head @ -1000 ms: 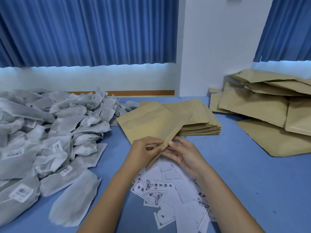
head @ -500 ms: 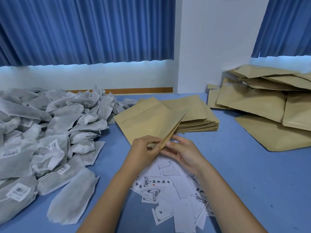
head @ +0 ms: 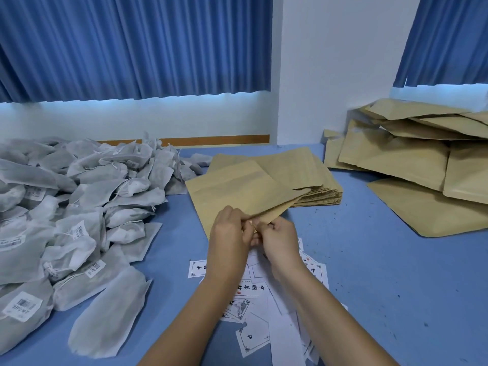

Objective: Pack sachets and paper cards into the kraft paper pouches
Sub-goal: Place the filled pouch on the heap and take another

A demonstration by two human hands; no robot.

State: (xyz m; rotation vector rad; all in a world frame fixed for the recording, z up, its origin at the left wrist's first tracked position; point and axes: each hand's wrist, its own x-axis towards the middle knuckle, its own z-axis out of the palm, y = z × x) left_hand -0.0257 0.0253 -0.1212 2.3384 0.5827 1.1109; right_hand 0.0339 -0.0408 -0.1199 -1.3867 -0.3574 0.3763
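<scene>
A pouch (head: 237,191) is held above the blue table (head: 369,273), over the cards (head: 253,291) — left hand (head: 229,231) and right hand (head: 280,239) both pinch its near edge. Sachets (head: 79,207) lie heaped to the left, the pouch stack (head: 311,180) just behind.

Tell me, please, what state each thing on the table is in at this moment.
Held pouch, pinched at its near edge by both hands.
Left hand, fingers pinching the pouch.
Right hand, fingers pinching the pouch.
Pouch stack, flat and neat.
Pouch pile, loose, far right.
Sachets, heaped at left.
Paper cards, scattered under the wrists.
</scene>
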